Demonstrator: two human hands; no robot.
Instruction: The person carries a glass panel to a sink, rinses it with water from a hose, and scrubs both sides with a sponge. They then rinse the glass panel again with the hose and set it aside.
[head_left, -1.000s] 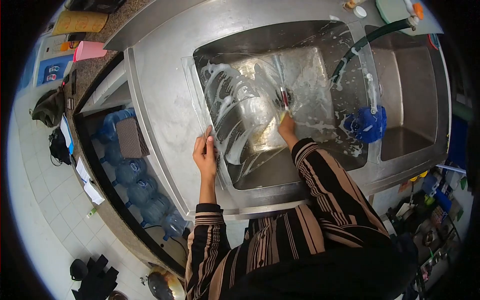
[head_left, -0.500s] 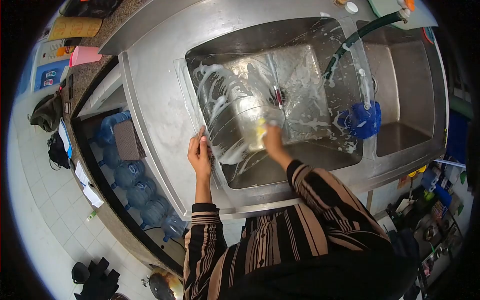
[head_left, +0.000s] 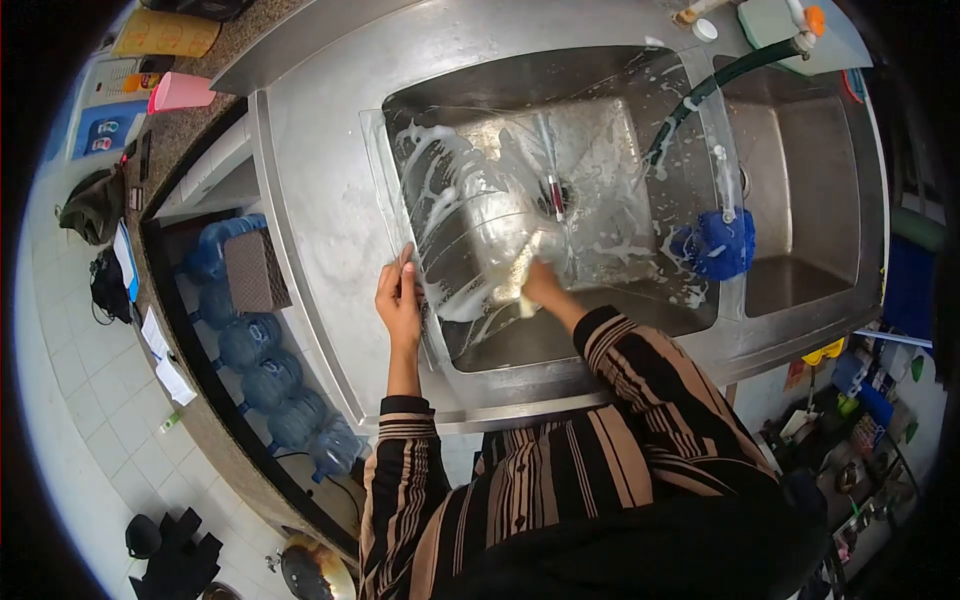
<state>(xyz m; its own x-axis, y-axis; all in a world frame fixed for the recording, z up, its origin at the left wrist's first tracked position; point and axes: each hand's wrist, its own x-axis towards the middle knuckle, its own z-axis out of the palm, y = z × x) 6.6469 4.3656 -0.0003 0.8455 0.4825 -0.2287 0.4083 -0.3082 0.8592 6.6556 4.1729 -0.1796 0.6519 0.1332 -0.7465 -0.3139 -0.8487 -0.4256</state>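
Note:
A clear, flat panel (head_left: 440,203) streaked with white suds lies across the large sink basin (head_left: 600,320). My left hand (head_left: 399,300) grips the panel's left edge, thumb on top. My right hand (head_left: 545,286) is closed around a pale yellow sponge (head_left: 521,274), pressed on the soapy panel near its lower middle. Part of the sponge is hidden by the fingers. A thin tool with a dark red section (head_left: 556,196) shows within the basin area. Toward the panel's right side sits a blue scrubbing cloth (head_left: 724,246).
A dark green hose (head_left: 690,103) curves over the basin's upper right. Right of it is a second basin (head_left: 800,200). A white cap (head_left: 705,30) stands on the back ledge. Large water bottles (head_left: 270,380) and a brown box (head_left: 257,270) fill the space at left, below a pink cup (head_left: 185,92).
My right hand has drawn the sponge slightly down toward me across the suds. My left hand keeps its hold on the panel's edge. The view has shifted a little.

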